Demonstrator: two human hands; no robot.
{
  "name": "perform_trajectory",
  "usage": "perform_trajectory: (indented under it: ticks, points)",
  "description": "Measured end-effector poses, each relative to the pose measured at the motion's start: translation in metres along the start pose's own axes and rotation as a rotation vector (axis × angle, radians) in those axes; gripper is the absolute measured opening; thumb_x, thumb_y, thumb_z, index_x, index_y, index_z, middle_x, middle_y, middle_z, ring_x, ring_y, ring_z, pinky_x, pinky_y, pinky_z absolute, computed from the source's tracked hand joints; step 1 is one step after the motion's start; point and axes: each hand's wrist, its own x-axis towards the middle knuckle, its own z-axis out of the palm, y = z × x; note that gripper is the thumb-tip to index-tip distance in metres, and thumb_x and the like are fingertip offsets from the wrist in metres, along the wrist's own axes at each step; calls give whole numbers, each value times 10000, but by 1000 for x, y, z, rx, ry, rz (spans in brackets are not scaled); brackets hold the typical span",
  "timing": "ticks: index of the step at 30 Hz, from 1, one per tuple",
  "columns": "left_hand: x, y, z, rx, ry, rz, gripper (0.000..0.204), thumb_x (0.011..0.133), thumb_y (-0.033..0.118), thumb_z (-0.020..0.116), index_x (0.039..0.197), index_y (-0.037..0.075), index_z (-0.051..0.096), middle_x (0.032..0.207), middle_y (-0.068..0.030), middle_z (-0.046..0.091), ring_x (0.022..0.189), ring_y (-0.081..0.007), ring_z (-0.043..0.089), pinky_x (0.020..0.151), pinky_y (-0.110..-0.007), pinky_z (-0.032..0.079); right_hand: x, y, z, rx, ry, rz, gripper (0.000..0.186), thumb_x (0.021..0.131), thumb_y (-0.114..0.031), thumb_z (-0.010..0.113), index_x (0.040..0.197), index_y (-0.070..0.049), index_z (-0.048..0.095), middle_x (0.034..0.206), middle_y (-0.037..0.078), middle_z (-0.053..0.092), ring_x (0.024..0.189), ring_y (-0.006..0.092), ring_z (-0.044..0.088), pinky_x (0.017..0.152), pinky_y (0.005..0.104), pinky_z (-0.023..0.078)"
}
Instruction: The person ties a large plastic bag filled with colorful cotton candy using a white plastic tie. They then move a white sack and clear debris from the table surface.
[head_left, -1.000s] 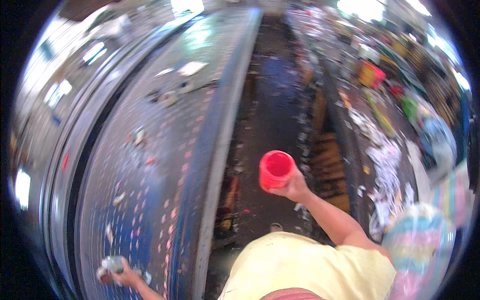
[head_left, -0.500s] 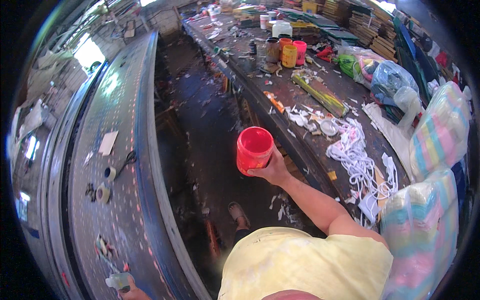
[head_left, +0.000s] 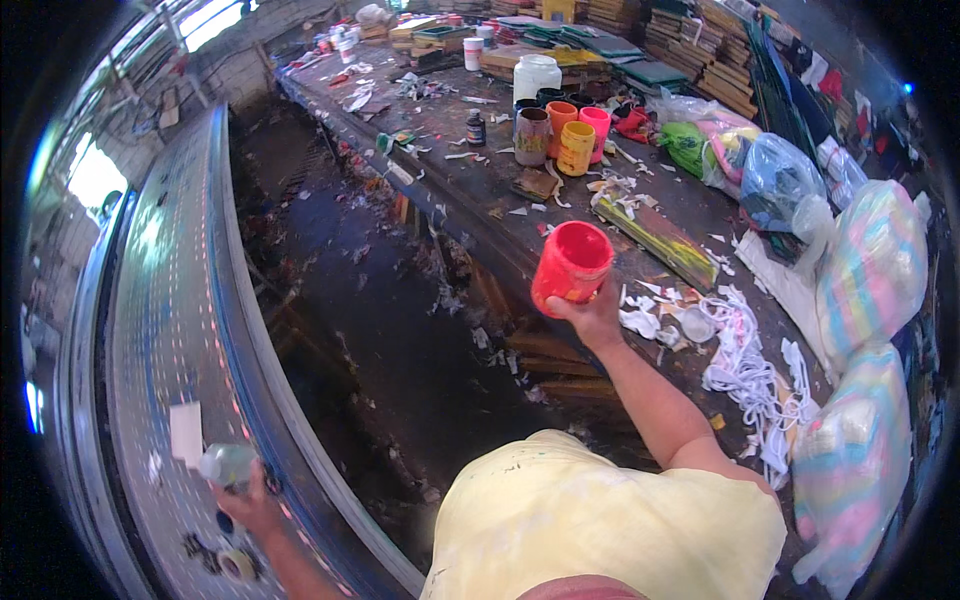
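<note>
A red jar (head_left: pixel 575 268) is gripped around its lower side by the right hand (head_left: pixel 595 312), its open mouth turned upward. It is held in the near edge region of the dark worktable (head_left: pixel 445 180); whether that edge is touched cannot be told. A translucent container (head_left: pixel 228 464) is clasped by the fingers of the left hand (head_left: pixel 248 507), over the long left-hand table (head_left: pixel 175 300), just beside a white card (head_left: pixel 185 432). A tape roll (head_left: pixel 237 565) is seen near that wrist. On the worktable, a yellow jar (head_left: pixel 575 150), a paint-streaked strip (head_left: pixel 660 240) and tangled white cords (head_left: pixel 745 370) are spread beyond the red jar.
</note>
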Motion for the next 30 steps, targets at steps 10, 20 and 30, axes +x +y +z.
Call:
perform_trajectory:
  ticks: [10, 20, 30]
  points:
    - [158, 151, 368, -677, -410, 76, 647, 763, 42, 996, 1327, 2, 680, 1240, -88, 735, 1132, -222, 706, 1035, -384, 549, 165, 108, 112, 269, 88, 119, 967, 748, -83, 1016, 1557, -74, 488, 1470, 82, 646, 1385, 234, 620, 1187, 428, 516]
    - [277, 260, 602, -836, -786, 196, 626, 813, -6, 933, 1372, 29, 654, 1280, -81, 725, 1158, -228, 710, 1053, -413, 555, 322, 195, 239, -251, 309, 329, 990, 652, -232, 1055, 1471, -44, 532, 1414, 172, 666, 1301, 354, 662, 1144, 465, 519]
    - [394, 335, 849, -738, -1104, 464, 603, 754, 66, 947, 1294, 15, 685, 1164, -122, 757, 1048, -258, 738, 953, -389, 574, 393, 240, 290, -343, 508, 291, 993, 684, -140, 1043, 1525, -30, 526, 1454, 162, 652, 1355, 321, 638, 1197, 456, 483]
